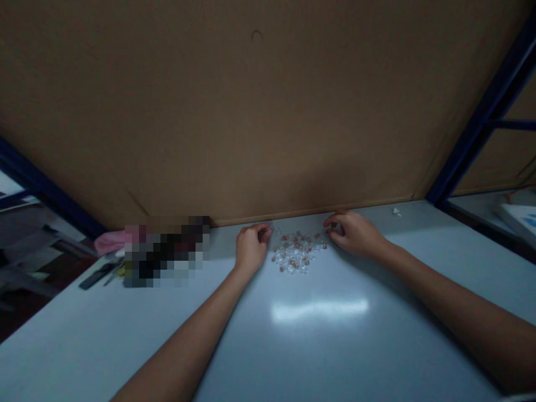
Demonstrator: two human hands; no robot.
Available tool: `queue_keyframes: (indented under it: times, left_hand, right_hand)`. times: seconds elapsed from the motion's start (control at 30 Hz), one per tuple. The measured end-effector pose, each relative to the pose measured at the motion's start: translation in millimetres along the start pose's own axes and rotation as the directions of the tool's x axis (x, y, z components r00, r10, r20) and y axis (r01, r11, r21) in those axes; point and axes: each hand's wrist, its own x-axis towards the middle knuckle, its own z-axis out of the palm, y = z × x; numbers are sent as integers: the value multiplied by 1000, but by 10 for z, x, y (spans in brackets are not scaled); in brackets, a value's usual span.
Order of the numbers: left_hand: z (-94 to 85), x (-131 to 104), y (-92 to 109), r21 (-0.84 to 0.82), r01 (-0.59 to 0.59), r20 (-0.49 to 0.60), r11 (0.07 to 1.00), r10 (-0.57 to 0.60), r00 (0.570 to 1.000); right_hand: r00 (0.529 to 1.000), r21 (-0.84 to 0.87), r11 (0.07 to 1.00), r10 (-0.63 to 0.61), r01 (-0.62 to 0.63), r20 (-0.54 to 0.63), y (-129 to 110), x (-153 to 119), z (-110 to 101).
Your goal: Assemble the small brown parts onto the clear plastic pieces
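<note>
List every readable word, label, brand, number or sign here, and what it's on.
No readable text anywhere in view.
White-and-blue item, right edge: blue marks, too blurred to read.
Brown panel: one small curved mark near the top, not identifiable as a character.
Pile of clear pieces: no lettering discernible at this size.
Pixelated patch, left: can't tell.

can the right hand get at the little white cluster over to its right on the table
Probably yes: the right hand is fairly near the white cluster, and I see nothing standing between them, though it faces the other way.
</note>
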Motion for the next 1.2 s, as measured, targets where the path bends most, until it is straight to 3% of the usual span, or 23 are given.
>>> queue_keyframes:
  times: [0.2,0.5,0.67,0.83,0.9,1.0,1.1,1.2]
  left_hand:
    - [6,1,-11,-25,-3,-16,1000,3,1000]
    - [-8,-6,-7,-4,-38,-60,999,38,997]
    - [-45,-23,100,11,-83,-151,996,84,985]
    - [-163,-139,386,66,-220,-284,973,229,931]
    - [-196,-209,511,65,-358,-254,932,362,897]
    - [-192,-288,626,16,-543,-118,840,541,833]
    - [-147,-300,632,-54,-609,-39,791,608,793]
    - [-106,-275,586,-115,-622,-37,774,623,782]
  right_hand:
    - [987,72,987,-147,143,59,-117,-27,-27]
    - [981,14,990,-143,142,133,-105,-24,-10]
    - [987,18,988,-154,153,55,-129,-20,-2]
    - [978,73,976,-206,207,-24,-214,-35,-16]
    - [966,85,964,-248,253,-68,-259,-42,-21]
    - [938,98,938,-317,332,-142,-325,-56,-20]
    - [912,107,918,-357,383,-203,-385,-76,-4]
    - [896,118,904,-376,411,-235,-438,-103,11]
